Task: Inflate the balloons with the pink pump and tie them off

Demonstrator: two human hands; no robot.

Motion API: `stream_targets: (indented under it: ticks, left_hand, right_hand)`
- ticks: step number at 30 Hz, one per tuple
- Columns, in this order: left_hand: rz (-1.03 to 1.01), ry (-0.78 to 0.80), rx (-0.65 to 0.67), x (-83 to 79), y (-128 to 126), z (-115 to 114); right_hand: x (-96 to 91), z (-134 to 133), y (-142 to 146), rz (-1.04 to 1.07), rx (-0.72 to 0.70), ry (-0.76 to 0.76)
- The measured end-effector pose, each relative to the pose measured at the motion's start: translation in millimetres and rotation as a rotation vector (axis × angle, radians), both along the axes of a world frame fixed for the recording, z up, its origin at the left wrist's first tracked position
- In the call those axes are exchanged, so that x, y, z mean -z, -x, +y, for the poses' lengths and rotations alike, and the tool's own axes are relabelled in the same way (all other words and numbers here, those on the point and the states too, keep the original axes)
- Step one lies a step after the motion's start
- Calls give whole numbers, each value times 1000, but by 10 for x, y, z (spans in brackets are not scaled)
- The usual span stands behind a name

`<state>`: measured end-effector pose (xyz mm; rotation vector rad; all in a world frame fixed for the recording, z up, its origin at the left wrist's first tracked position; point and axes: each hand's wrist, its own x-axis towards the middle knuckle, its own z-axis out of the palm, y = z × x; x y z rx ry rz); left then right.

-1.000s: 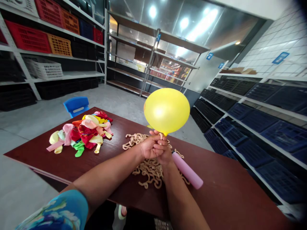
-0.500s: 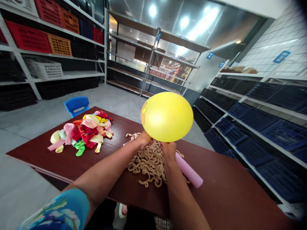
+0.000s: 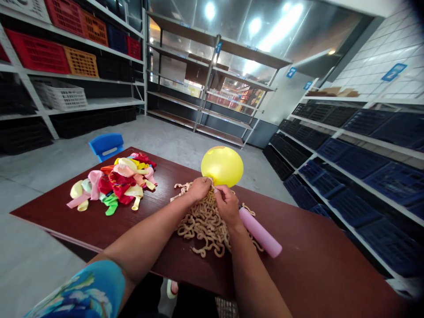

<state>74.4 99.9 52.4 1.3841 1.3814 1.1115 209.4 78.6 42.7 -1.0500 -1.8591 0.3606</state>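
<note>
A blown-up yellow balloon point(image 3: 222, 165) leans away from me just beyond my two hands. My left hand point(image 3: 199, 190) is closed, with its fingertips at the balloon's neck. Beside it, my right hand point(image 3: 228, 202) pinches at the same neck, thumb and forefinger together. The fingers hide most of the neck, and a small pale bit between them is too small to make out. Under and around both hands lies a heap of beige, curly, rope-like strands point(image 3: 202, 225). A pink cylinder point(image 3: 263, 236) rests against the heap, right of my right wrist.
Several limp balloons point(image 3: 114, 183) in mixed colours lie piled on the left of the dark brown table point(image 3: 318, 260). A blue chair point(image 3: 106, 145) stands past the table's far left edge. Shelves with crates point(image 3: 38, 51) line the left; dark crates point(image 3: 344, 152) fill the right shelves.
The balloon has dropped lower and tipped away from me, and it looks smaller. My hands have come closer together and slightly up, with their fingertips now meeting at its neck.
</note>
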Motion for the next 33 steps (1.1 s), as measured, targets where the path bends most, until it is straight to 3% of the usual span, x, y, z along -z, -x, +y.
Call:
stream_targets:
  ticks: [3,6,12,17,20,23,27,31,33]
  left_hand:
    - [121,-87,-14,40,-41,12]
    - [127,-165,37,94,-100,18]
    - [140,-252,82,159,-160,4]
    - [258,-330,120,152,-150,-18]
    - [314,-343,126,149,-146,-19]
    - [283,-350,110,154,-160,-11]
    - [102,-270,115,165,-211,-12]
    - [-182,-184,241,143,-264,-54]
    - [-352,-119,315,120,-272,-78]
  right_hand:
    - [-25,20,-35,-20,-42,-129]
    - [-12,40,-43,54,-75,-94]
    - [34,47,25,589,-24,390]
    - [-16,51,-24,641,-84,619]
    - [-26,52,-48,612,-134,672]
    - [8,61,-24,589,-119,628]
    - [79,93,29,593,34,488]
    - [108,111,26,489,230,253]
    - [96,103,12,451,258,174]
